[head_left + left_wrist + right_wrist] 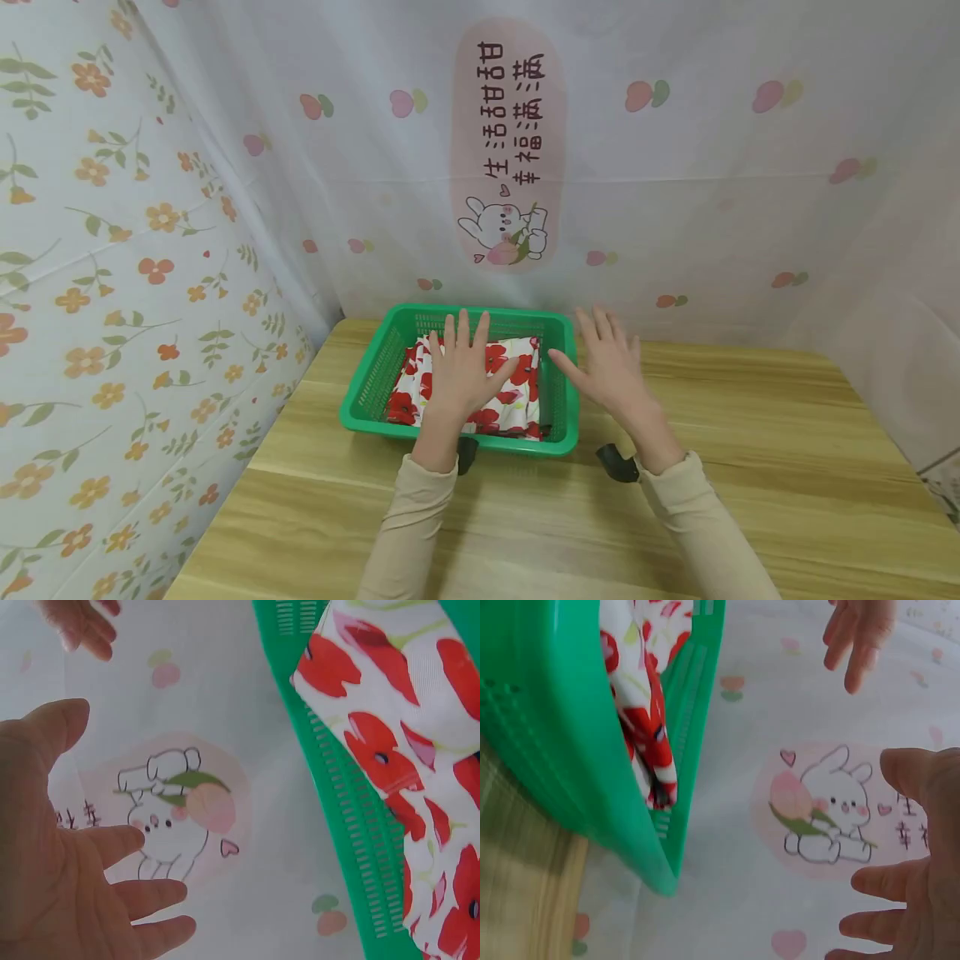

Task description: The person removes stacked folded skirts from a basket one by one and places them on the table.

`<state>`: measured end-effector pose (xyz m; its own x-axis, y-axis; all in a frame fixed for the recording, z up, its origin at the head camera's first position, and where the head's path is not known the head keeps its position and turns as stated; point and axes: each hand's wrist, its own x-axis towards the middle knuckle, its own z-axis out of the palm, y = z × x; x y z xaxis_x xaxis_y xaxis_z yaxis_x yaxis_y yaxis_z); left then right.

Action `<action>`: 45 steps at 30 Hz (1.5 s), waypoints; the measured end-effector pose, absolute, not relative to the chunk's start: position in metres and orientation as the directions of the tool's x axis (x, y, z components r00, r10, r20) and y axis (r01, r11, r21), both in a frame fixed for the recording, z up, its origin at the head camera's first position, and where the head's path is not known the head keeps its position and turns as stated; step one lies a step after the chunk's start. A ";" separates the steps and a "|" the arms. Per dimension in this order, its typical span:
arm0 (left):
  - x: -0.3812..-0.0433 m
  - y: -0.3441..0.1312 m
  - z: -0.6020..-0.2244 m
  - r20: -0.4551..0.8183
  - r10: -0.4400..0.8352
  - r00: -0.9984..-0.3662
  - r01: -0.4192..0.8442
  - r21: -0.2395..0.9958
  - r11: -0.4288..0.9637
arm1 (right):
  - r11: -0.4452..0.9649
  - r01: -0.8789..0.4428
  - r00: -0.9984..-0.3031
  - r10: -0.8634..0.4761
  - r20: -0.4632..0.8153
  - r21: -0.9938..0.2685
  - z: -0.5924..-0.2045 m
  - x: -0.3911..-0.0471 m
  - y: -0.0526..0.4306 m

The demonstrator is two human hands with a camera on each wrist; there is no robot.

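A green plastic basket (366, 426) stands on the wooden table, holding folded white cloth (525, 348) printed with red flowers. My left hand (463, 371) hovers over the basket, fingers spread and straight, overlapping the cloth in the head view. To the right of the basket's rim is my right hand (611, 367), its fingers also extended and thumb pointing toward the basket. Both palms hold nothing. In the left wrist view the cloth (375, 746) lies inside the basket's slotted wall (330, 787); the right wrist view shows the basket's near corner (660, 877) with cloth inside.
The wooden table (750, 433) extends to the right and in front of the basket. A white curtain (675, 192) with a rabbit print hangs right behind it, and a flowered curtain (112, 292) borders the left side. Black wrist mounts (618, 462) sit by the wrists.
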<state>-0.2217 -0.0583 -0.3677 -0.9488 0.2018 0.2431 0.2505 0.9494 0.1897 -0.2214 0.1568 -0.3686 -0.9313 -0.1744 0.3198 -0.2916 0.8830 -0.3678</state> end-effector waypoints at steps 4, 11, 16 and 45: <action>-0.220 -0.070 -0.366 0.231 0.167 -0.958 0.221 0.232 0.947 | 0.840 -0.349 -0.914 -0.207 0.349 -0.416 -0.367 -0.223 0.147; -0.218 -0.096 -0.372 0.198 0.097 -0.975 0.151 0.283 0.947 | 0.790 -0.340 -0.935 -0.225 0.275 -0.509 -0.370 -0.229 0.135; -0.217 -0.115 -0.378 0.180 0.050 -0.982 0.111 0.347 0.931 | 0.780 -0.325 -0.945 -0.253 0.205 -0.535 -0.374 -0.234 0.126; -0.218 -0.162 -0.414 -0.059 -0.114 -0.992 -0.126 0.619 0.775 | 0.779 -0.113 -0.931 -0.299 -0.208 -0.616 -0.398 -0.265 0.103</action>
<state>-0.2178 -0.1622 -0.4138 -0.9917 -0.1142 -0.0587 -0.1259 0.7752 0.6191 -0.2646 0.1035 -0.3981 -0.9314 -0.2989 -0.2077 -0.1127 0.7795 -0.6162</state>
